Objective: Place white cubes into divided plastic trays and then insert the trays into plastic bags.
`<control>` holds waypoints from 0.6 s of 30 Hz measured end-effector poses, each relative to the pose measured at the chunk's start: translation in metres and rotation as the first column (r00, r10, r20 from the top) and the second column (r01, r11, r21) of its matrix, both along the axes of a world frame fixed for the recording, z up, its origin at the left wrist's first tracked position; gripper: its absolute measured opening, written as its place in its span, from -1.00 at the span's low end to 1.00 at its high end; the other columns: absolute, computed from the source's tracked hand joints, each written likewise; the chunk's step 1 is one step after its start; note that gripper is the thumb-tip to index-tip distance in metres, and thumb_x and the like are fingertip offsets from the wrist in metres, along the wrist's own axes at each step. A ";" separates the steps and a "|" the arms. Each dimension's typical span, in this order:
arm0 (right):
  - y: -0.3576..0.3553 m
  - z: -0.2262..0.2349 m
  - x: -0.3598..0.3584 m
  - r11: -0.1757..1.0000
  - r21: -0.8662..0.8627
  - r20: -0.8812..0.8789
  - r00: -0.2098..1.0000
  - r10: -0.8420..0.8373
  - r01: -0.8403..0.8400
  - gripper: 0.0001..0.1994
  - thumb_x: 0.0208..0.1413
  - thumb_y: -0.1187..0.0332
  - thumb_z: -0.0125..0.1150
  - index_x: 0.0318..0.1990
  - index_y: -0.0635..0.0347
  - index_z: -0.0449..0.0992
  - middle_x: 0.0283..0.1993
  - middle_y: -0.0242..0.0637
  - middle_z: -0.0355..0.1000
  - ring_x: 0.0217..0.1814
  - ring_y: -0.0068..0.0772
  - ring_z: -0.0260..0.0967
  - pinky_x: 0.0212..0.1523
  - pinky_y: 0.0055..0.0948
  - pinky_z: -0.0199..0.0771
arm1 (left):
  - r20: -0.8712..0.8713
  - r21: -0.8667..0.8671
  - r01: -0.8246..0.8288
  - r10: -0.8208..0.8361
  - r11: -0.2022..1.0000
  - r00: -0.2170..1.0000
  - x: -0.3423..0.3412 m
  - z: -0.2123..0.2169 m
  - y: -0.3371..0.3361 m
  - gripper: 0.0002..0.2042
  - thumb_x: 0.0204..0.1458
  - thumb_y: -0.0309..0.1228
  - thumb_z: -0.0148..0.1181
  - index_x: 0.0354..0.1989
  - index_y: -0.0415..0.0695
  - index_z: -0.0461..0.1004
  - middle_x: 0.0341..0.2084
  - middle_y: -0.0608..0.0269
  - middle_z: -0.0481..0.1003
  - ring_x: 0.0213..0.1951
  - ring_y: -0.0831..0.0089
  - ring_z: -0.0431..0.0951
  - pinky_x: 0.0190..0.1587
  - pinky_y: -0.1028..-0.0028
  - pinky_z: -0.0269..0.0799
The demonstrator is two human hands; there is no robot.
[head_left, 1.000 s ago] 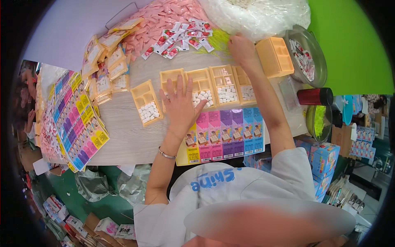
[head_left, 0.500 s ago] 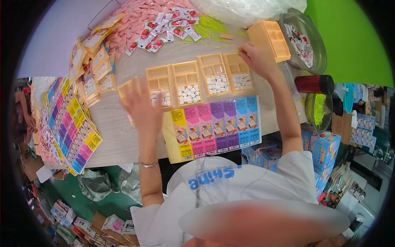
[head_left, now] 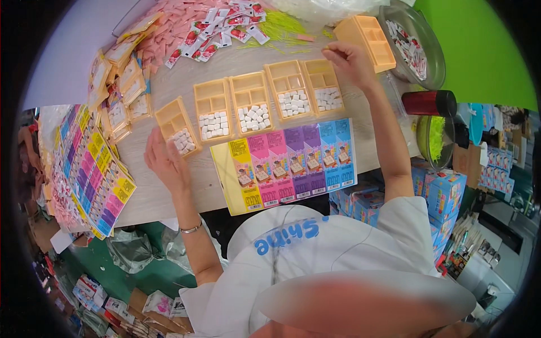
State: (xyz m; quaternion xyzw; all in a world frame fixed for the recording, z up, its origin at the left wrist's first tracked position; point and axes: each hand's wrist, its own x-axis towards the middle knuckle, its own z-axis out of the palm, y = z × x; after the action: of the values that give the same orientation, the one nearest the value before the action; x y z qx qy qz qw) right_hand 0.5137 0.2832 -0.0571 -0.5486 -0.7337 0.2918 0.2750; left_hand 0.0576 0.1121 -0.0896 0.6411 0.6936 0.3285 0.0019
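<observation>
The right hand (head_left: 356,65) covers a corner of the nearest tray (head_left: 318,80); whether its pinched fingertips hold anything is too small to tell. The left hand (head_left: 163,158) overlaps the leftmost tray (head_left: 171,117), its grip unclear. The top edge cuts off the clear bag (head_left: 338,7) and pink packets (head_left: 160,36). A blurred oval (head_left: 366,298) masks the person's head. Fine print on the sheet (head_left: 284,163) is unreadable; far-left surroundings are dim.
</observation>
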 end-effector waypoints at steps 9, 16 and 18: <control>-0.015 0.026 -0.074 0.959 0.109 0.401 0.895 0.197 -0.260 -0.84 0.19 0.29 0.23 -0.19 0.11 0.66 -0.24 -0.25 0.59 -0.20 -0.16 0.55 -0.16 -0.18 0.53 | 0.188 0.073 0.029 -0.042 0.997 0.981 -0.010 -0.017 -0.007 -0.56 0.39 -0.16 -0.16 0.20 -0.22 0.46 0.07 -0.01 0.53 0.15 0.05 0.45 0.26 0.17 0.24; -0.008 0.006 -0.081 0.914 0.224 0.545 0.821 0.172 -0.339 -0.86 0.18 0.30 0.18 -0.29 0.04 0.65 -0.27 -0.31 0.57 -0.18 -0.19 0.57 -0.15 -0.15 0.55 | 0.188 0.002 0.006 -0.006 1.000 0.982 -0.009 -0.018 -0.009 -0.58 0.38 -0.18 -0.12 0.22 -0.15 0.45 0.13 0.07 0.50 0.19 0.10 0.40 0.32 0.17 0.14; -0.009 0.006 -0.083 0.918 0.219 0.573 0.805 0.154 -0.332 -0.86 0.19 0.30 0.17 -0.31 0.03 0.65 -0.26 -0.32 0.57 -0.18 -0.18 0.57 -0.16 -0.16 0.55 | 0.192 0.000 0.005 -0.005 1.000 0.981 -0.010 -0.019 -0.009 -0.59 0.37 -0.19 -0.10 0.23 -0.14 0.45 0.14 0.08 0.50 0.20 0.11 0.40 0.32 0.17 0.12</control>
State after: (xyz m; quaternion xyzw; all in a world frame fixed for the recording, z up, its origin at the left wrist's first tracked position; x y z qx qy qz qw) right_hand 0.4309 0.2742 -0.0515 -0.4588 -0.8824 0.0385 0.0969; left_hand 0.0471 0.1034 -0.1089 0.6082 0.6886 0.3887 0.0700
